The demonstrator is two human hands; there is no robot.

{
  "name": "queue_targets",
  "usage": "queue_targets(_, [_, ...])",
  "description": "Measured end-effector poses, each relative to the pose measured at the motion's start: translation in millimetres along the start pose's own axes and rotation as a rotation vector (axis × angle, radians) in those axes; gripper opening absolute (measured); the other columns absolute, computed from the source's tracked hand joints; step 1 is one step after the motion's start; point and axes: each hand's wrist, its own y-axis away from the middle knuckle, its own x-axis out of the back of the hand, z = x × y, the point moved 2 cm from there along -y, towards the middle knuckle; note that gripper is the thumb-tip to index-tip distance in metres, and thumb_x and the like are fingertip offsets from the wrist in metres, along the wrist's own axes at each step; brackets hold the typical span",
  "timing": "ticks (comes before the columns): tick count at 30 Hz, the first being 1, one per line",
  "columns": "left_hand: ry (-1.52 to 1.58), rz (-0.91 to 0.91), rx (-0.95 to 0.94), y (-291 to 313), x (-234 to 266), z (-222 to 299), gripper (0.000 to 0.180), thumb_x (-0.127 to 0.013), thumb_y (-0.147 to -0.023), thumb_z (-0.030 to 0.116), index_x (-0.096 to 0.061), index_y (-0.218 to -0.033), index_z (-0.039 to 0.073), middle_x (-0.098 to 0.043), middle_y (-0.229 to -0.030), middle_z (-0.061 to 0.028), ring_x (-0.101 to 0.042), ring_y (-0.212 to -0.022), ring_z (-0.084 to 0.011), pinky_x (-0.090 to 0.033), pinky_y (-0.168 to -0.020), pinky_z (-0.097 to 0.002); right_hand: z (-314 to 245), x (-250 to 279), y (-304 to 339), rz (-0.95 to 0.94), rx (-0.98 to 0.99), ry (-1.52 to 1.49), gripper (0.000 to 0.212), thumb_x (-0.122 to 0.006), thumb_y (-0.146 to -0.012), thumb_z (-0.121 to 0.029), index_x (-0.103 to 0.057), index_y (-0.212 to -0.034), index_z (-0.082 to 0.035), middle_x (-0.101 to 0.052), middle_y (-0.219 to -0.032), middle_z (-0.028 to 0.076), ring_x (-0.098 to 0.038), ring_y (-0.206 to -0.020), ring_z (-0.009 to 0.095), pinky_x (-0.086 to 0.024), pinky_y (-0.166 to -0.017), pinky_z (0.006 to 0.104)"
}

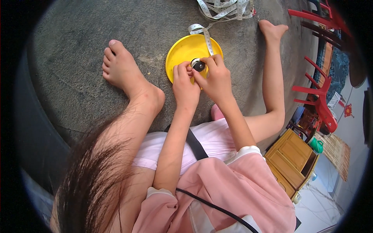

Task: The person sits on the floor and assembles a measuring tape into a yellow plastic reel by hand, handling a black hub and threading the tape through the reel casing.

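Note:
Both my hands meet over a round yellow plastic disc (176, 52) that lies on the grey floor between my legs. Between the fingers is a small round black-and-white piece (199, 66). My left hand (185, 83) has its fingers curled against the left side of this piece. My right hand (215, 75) pinches it from the right with thumb and fingers. A strip of white measuring tape (208, 40) runs down over the disc's far edge to beside my right fingers. Its lower end is hidden by the hand.
A tangled heap of white measuring tape (229, 9) lies on the floor beyond the disc. My bare feet flank the work. Red plastic chairs (320, 91) and a yellow wooden cabinet (291, 155) stand at the right. Dark hair hangs at the lower left.

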Motion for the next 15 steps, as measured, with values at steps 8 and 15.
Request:
queue_targets(8, [-0.001,0.009,-0.013,-0.3,-1.7,-1.0,0.026,-0.052,-0.065,-0.002,-0.042,-0.089,0.001,-0.043,-0.082,-0.0094,-0.051,-0.067,-0.0176,-0.043,-0.062,-0.0264,5.9,-2.2,1.9,0.074,0.016,-0.102,0.025,-0.061,-0.06,-0.015,-0.051,-0.081,-0.004,-0.047,-0.08,0.01,-0.053,-0.064,0.026,-0.044,-0.054,0.032])
queue_targets(15, [0.007,0.011,-0.045,-0.4,-1.2,-6.1,0.026,-0.051,-0.065,-0.003,-0.044,-0.089,0.002,-0.043,-0.081,-0.0097,-0.051,-0.067,-0.0183,-0.043,-0.061,-0.0265,5.7,-7.6,9.6,0.118,0.0,-0.092,0.024,-0.06,-0.06,-0.014,-0.052,-0.081,-0.005,-0.048,-0.082,0.009,-0.053,-0.066,0.026,-0.044,-0.055,0.0315])
